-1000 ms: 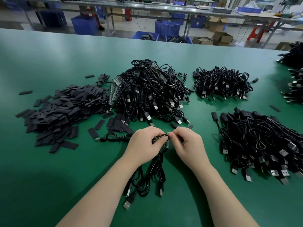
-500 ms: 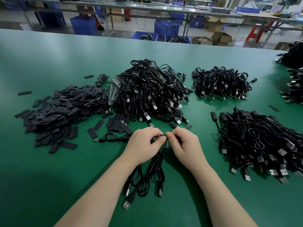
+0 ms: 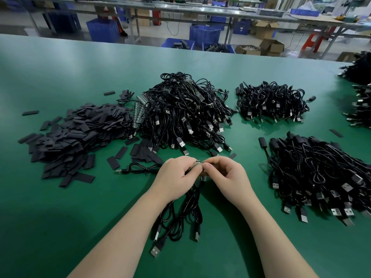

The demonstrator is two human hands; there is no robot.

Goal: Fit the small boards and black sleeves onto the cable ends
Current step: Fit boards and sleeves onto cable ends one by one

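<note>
**Black on green**

The worktop (image 3: 60, 197) is plain deep green. The sleeves (image 3: 76, 133) heaped at left are matt charcoal black. The cables (image 3: 186, 115) piled in the middle are glossy black with silver plugs. Behind, the crates (image 3: 203, 35) are blue, the cartons (image 3: 271, 46) brown and a stool (image 3: 313, 42) red

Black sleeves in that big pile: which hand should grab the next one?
Probably the left hand. The pile of black sleeves lies on its side of the green table, with loose ones just beyond its knuckles. The right hand would have to cross over. Both hands now pinch the cable end.
</note>
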